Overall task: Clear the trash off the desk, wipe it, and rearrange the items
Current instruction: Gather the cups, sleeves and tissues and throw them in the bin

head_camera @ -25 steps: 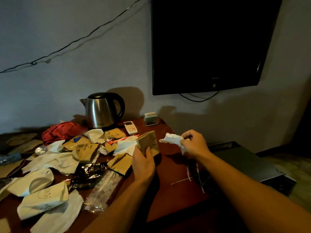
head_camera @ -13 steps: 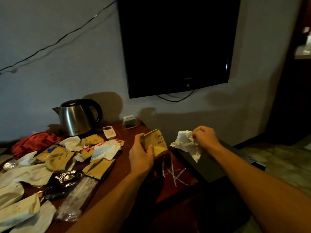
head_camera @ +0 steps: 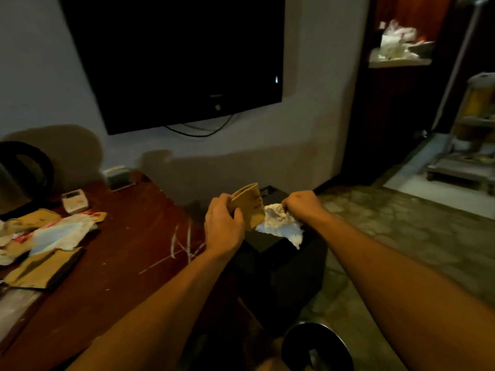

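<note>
Kettle (head_camera: 24, 178), far left edge of the frame: cut off, only its dark looped handle and part of its metal body show. Trash on the worktop (head_camera: 128, 253), lower left: partly out of frame, a heap of flattened brown paper bags (head_camera: 44, 269) and a crumpled white and pale blue plastic bag (head_camera: 61, 232); print on them too blurred to read. White remote (head_camera: 75, 200) lies just right of the kettle; a small box (head_camera: 119, 178) stands at the worktop's back edge, its label unreadable. Worktop surface: reddish-brown wood, scratched pale near its right edge.

Your left hand (head_camera: 223, 228), frame centre: grip closed round a squashed tan paper cup (head_camera: 249, 206), thumb across its front. Your right hand (head_camera: 302, 206), just right of it: fingers curled and pinching a crumpled white tissue (head_camera: 281, 223), which hangs under the knuckles and touches the cup. Both are held past the worktop's right edge, above a black box-shaped object (head_camera: 281, 263) on the floor; what it is, you cannot tell. Dark round rim (head_camera: 316, 344), bottom centre: mostly shadowed. Black flat television (head_camera: 174, 60) on the wall, top cut off.
</note>
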### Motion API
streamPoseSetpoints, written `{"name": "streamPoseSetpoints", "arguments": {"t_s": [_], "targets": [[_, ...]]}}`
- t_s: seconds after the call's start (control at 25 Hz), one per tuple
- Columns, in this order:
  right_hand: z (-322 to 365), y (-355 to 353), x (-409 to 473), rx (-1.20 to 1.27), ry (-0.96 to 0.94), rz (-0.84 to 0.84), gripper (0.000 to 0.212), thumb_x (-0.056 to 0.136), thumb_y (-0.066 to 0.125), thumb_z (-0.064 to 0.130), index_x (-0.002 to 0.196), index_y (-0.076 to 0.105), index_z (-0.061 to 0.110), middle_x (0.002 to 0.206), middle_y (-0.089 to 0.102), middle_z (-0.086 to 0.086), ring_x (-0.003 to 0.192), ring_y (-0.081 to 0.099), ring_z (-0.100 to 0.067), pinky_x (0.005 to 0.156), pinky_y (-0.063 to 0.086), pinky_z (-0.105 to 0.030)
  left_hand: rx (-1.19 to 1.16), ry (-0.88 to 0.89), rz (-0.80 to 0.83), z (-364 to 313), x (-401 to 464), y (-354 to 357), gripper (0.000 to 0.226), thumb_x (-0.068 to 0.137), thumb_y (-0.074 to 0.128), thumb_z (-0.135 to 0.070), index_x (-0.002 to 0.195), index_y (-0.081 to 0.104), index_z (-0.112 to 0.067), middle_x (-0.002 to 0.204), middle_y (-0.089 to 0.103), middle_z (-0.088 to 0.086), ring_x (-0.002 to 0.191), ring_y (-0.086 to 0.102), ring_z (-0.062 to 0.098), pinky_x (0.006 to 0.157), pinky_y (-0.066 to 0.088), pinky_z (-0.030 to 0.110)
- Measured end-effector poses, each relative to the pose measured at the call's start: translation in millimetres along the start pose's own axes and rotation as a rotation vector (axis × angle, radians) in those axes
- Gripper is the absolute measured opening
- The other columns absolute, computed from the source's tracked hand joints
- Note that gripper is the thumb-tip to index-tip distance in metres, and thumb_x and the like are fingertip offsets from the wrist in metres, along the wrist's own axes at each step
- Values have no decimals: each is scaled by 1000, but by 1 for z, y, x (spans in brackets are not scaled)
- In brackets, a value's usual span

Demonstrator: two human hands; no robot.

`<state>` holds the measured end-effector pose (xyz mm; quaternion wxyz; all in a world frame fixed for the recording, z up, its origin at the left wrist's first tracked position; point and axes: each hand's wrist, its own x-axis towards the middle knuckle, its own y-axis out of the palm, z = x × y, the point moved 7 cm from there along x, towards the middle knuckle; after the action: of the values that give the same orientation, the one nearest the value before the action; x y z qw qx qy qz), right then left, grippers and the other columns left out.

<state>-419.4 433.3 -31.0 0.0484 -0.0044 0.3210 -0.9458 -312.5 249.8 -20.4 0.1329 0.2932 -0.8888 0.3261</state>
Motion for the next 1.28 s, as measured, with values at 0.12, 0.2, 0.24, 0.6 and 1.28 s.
{"name": "streamPoseSetpoints", "arguments": {"t_s": [0.12,0.2,0.24,0.6,1.28], "targets": [[-54,-14,-3,57,111,-45,13,79,63,12,67,58,11,71,54,-11,68,51,-22,65,43,-31,-3,-13,56,-14,-21,35,33,91,59,-8,117,44,-21,117,54,2,103,57,20,80,48,31],[-83,-16,-11,28,157,-24,18,81,64,11,65,55,13,66,53,-8,65,51,-21,65,44,-32,19,-44,146,-13,-36,61,49,90,61,-5,132,40,-21,129,52,4,115,55,22,86,43,29],[-97,-14,-14,13,178,4,20,82,65,10,65,55,13,64,53,-7,64,52,-20,65,46,-33,51,-57,198,-11,-43,74,52,90,61,-4,135,40,-19,133,50,5,120,52,24,89,42,30],[-215,30,-37,-72,308,233,13,86,65,2,99,66,0,82,58,-9,78,56,-18,75,49,-33,182,-132,408,52,-107,162,24,97,52,-12,120,55,-15,123,55,7,114,54,24,93,45,35],[-298,120,-29,88,344,437,44,78,77,2,118,61,11,102,63,-3,93,61,-15,80,53,-26,269,-216,747,149,-150,254,27,93,58,-11,119,64,-17,119,60,7,109,58,25,88,50,35]]}}
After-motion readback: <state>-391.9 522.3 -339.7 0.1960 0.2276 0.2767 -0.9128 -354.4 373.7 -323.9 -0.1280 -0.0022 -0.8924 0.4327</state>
